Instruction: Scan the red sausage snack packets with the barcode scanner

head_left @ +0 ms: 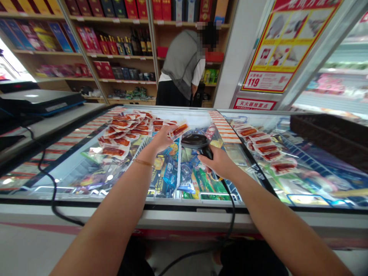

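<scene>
My left hand (pixel 163 138) pinches a small clear packet of reddish-brown sausage (pixel 180 130) above the freezer's glass top. Close by on the right, my right hand (pixel 215 161) is wrapped around the handle of a black barcode scanner (pixel 196 141). The scanner's head sits just right of the packet, apart from it. From the handle a black cable (pixel 231 207) hangs down over the freezer's front edge. Many similar packets (pixel 122 130) lie heaped on the glass to the left. A smaller row of packets (pixel 263 145) rests on the glass at right.
Beneath the glass of the chest freezer (pixel 94 209) are colourful bagged goods. A dark box (pixel 330 138) lies at right, and a flat scale-like device (pixel 40 100) stands at left with a cable. Beyond the freezer, a person (pixel 181 65) bends before stocked shelves (pixel 120 57).
</scene>
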